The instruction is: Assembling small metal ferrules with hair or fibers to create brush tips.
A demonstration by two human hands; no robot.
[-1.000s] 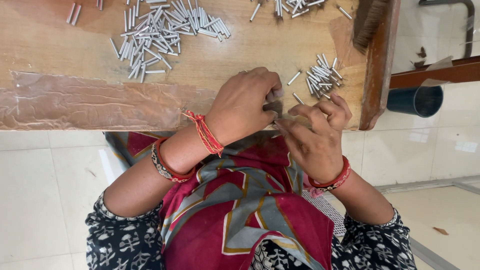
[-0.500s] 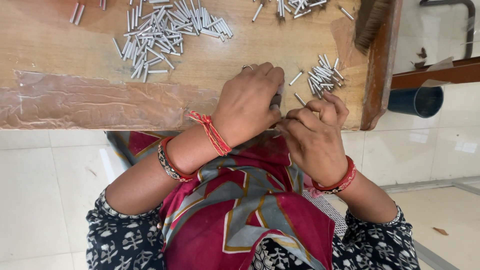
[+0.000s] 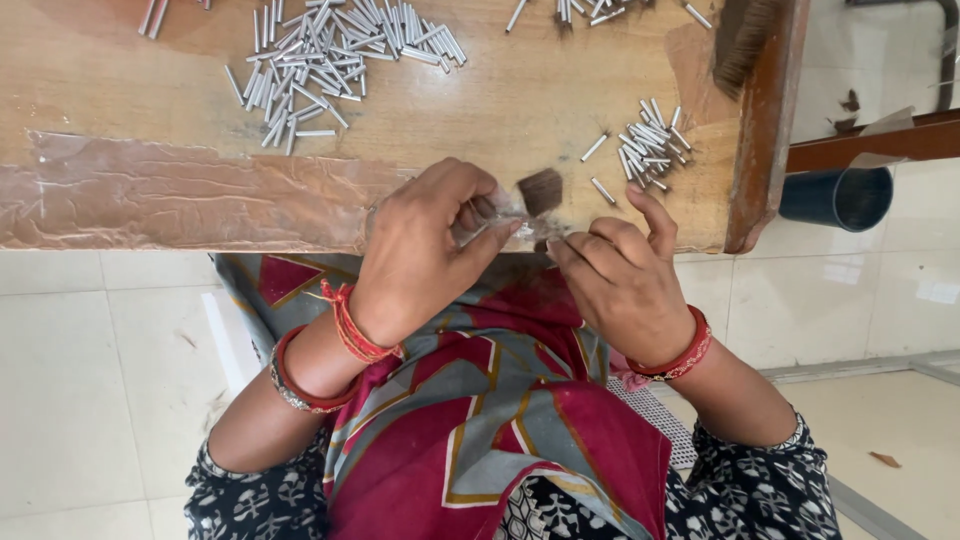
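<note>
My left hand (image 3: 425,250) pinches a small tuft of dark bristles (image 3: 541,191) with a bit of clear wrap around its base, at the near edge of the wooden board (image 3: 150,130). My right hand (image 3: 620,275) is just right of it, fingers curled and fingertips close to the tuft's base; whether it grips anything is hidden. A small pile of short silver metal tubes (image 3: 650,140) lies just beyond my right hand. A larger pile of the same tubes (image 3: 320,55) lies at the far left of the board.
More tubes (image 3: 600,10) sit at the board's far edge. A dark brush of bristles (image 3: 745,40) rests on the board's raised right rim. A dark blue cup (image 3: 838,197) stands on the tiled floor to the right. Clear tape covers the board's near edge.
My left hand has lifted and opened outward, so the bristle tuft now shows between the two hands. My right hand has shifted slightly right.
</note>
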